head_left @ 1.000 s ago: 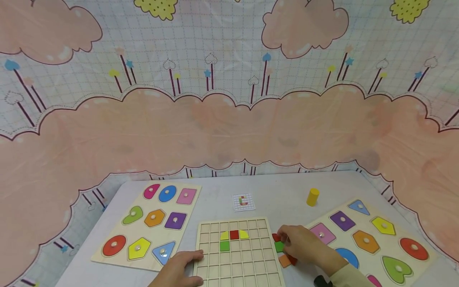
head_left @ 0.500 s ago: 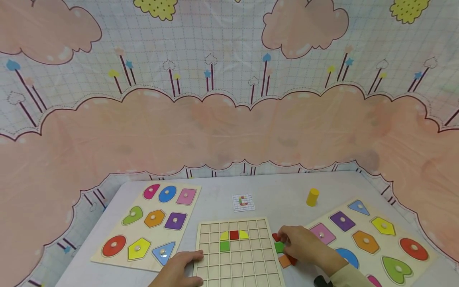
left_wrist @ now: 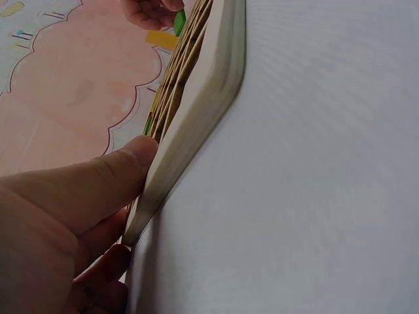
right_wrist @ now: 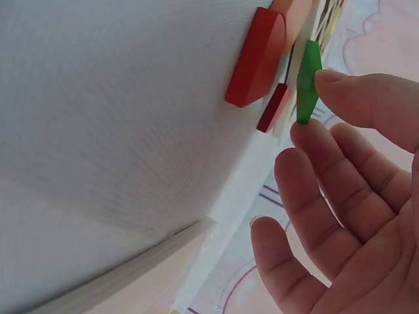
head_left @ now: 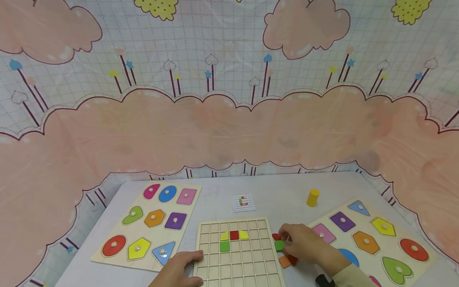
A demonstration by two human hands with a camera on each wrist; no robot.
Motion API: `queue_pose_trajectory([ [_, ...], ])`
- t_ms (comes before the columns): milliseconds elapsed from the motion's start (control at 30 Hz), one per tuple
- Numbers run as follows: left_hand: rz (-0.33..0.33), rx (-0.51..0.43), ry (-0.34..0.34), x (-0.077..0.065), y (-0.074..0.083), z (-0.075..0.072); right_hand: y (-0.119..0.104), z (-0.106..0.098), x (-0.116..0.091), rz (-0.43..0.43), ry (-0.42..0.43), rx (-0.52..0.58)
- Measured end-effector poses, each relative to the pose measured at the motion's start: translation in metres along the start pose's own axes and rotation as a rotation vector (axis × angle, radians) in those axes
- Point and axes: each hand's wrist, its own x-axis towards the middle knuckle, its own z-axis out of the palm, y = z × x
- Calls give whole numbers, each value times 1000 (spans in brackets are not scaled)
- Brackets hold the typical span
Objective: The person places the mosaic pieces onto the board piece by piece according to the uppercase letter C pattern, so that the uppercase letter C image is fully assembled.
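Right wrist view: green block (right_wrist: 309, 82) pinched beside the grid board (head_left: 237, 269)

The step in hand appears to be picking up a loose piece. The right hand (head_left: 300, 241) pinches the green block, which stands tilted just off the board's right edge. The left hand (head_left: 178, 269) rests thumb and fingertips against the opposite edge, fingers not wrapped round it, probably steadying it. The next move likely calls for lifting the block over the wooden rim and levelling it for a cell.

The block is flat, smooth and sharp-edged. Nearby lie glossy red blocks (right_wrist: 255, 55) and an orange square (head_left: 285, 261). The board is pale wood with thin raised ribs; its cells hold a red square (head_left: 234, 235), a green square (head_left: 224, 246) and two round-cornered yellow pieces (head_left: 244, 234). A white cloth covers the counter (head_left: 215, 203).
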Motion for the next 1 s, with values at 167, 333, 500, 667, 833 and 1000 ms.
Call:
queue_pose_trajectory([
  [167,-7,5,4,-1,1,0,-4,-2,-1,-1,5,-5],
  [333,-22,2,7,0,2,0,-11,-2,-1,-17,-7,9],
  [500,-21,7,6,0,1,0,-20,2,0,-74,-4,14],
  [667,-14,7,5,0,1,-1,-28,9,4,-115,10,-22],
  [833,-14,10,4,0,1,0,-35,16,8,-132,7,-23],
  [1000,-12,11,9,-1,1,1,-39,21,10,-183,11,-9],
])
